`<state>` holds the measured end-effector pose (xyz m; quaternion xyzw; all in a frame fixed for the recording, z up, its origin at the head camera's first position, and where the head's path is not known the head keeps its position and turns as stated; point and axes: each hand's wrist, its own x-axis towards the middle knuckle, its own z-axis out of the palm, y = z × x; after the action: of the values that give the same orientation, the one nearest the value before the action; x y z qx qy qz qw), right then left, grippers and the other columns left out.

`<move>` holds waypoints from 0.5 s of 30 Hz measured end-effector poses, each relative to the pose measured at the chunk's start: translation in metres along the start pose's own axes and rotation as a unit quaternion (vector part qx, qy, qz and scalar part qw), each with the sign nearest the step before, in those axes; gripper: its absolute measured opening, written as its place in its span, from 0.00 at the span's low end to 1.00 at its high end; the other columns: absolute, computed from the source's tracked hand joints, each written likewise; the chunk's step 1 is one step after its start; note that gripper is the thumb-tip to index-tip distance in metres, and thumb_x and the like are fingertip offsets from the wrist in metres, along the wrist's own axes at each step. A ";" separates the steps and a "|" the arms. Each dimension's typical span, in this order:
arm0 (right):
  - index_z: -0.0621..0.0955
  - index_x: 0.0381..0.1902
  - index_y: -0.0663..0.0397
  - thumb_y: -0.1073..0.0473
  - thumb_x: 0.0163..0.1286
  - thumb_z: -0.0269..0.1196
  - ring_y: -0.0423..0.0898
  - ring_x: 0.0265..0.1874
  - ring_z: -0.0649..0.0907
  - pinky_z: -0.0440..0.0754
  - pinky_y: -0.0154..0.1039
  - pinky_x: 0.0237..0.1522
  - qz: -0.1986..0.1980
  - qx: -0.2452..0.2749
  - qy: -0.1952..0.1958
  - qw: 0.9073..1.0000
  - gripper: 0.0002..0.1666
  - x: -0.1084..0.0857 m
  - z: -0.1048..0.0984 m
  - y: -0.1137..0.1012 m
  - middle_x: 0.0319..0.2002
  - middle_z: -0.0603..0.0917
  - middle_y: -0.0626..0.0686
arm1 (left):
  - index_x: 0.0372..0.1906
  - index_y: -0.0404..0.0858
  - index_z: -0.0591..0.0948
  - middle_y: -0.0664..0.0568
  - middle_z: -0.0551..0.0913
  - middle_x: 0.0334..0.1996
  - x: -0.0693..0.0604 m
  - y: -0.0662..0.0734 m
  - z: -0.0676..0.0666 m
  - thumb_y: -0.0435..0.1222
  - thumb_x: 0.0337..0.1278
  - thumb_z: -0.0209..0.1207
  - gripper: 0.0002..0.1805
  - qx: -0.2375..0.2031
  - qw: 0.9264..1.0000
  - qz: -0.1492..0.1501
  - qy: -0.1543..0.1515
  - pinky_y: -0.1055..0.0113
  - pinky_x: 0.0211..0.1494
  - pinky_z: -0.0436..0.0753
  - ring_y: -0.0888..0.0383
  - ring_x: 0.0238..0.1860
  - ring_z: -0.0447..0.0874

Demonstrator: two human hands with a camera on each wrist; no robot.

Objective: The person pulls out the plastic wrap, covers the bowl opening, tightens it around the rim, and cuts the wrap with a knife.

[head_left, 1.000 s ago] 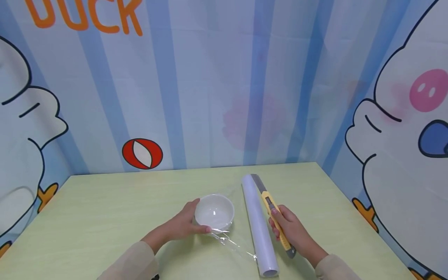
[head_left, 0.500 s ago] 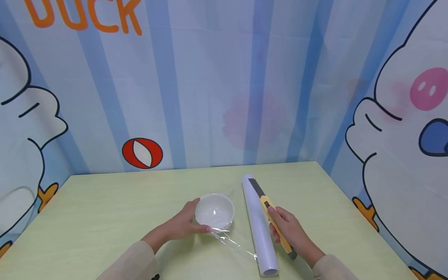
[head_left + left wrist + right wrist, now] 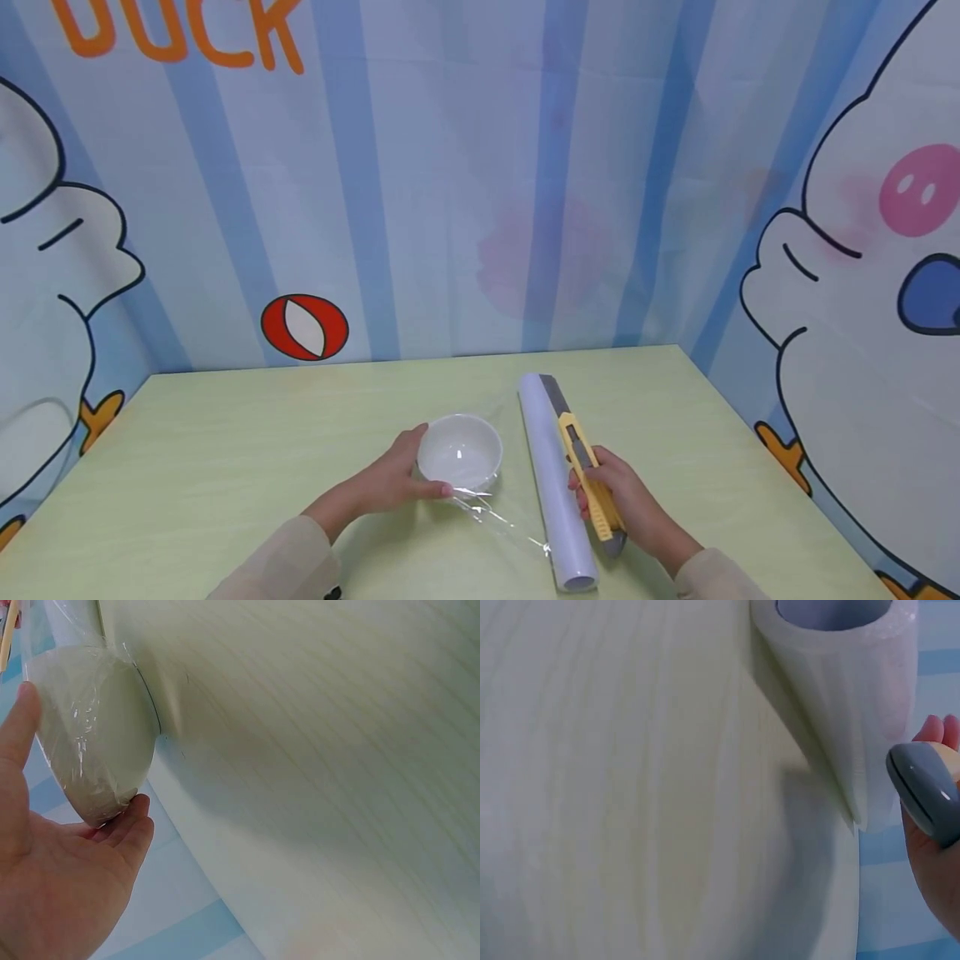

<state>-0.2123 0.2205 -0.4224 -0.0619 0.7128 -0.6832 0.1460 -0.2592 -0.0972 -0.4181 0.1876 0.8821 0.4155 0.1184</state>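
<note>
A white bowl (image 3: 460, 454) stands on the table with clear film (image 3: 498, 525) over and around it, running to a long pale roll (image 3: 555, 492) at its right. My left hand (image 3: 390, 479) grips the bowl's left side; in the left wrist view its fingers and thumb (image 3: 75, 870) hold the film-covered bowl (image 3: 97, 727). In my right hand (image 3: 630, 504) is a yellow utility knife (image 3: 588, 479), its grey blade pointing away beside the roll's far end. The right wrist view shows the knife's grey butt (image 3: 926, 791) near the roll (image 3: 847, 690).
The pale green table (image 3: 300, 442) reaches back to a striped blue curtain (image 3: 450, 208) printed with cartoon figures. A small dark object (image 3: 333, 593) shows at the front edge beside the left sleeve.
The knife in my right hand has tipped over the roll and back to its right side, turning so its flat face shows. The left hand and bowl have stayed put.
</note>
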 end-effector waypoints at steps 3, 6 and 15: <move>0.59 0.56 0.70 0.61 0.69 0.40 0.40 0.26 0.75 0.78 0.34 0.31 -0.003 -0.005 0.007 1.000 0.21 0.000 0.000 0.000 0.33 0.74 0.49 | 0.69 0.33 0.53 0.41 0.62 0.61 0.001 0.001 0.000 0.47 0.41 0.69 0.53 -0.002 1.000 -0.002 0.000 0.45 0.62 0.68 0.48 0.59 0.63; 0.59 0.55 0.70 0.61 0.70 0.40 0.41 0.26 0.74 0.78 0.34 0.31 -0.008 -0.008 0.013 1.000 0.21 -0.001 0.000 -0.001 0.32 0.73 0.49 | 0.69 0.33 0.52 0.42 0.62 0.62 0.001 0.002 0.000 0.47 0.41 0.69 0.53 -0.002 1.000 -0.003 -0.002 0.45 0.61 0.68 0.48 0.59 0.63; 0.60 0.51 0.71 0.54 0.72 0.45 0.40 0.23 0.74 0.77 0.33 0.28 -0.026 -0.007 0.025 0.999 0.23 -0.002 0.000 0.000 0.31 0.73 0.48 | 0.71 0.30 0.43 0.37 0.55 0.67 0.000 0.014 -0.003 0.52 0.41 0.67 0.60 0.024 1.000 -0.012 -0.014 0.42 0.64 0.64 0.44 0.63 0.60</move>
<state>-0.2108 0.2208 -0.4224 -0.0646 0.7193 -0.6829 0.1095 -0.2573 -0.0908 -0.4050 0.1851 0.8925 0.3899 0.1311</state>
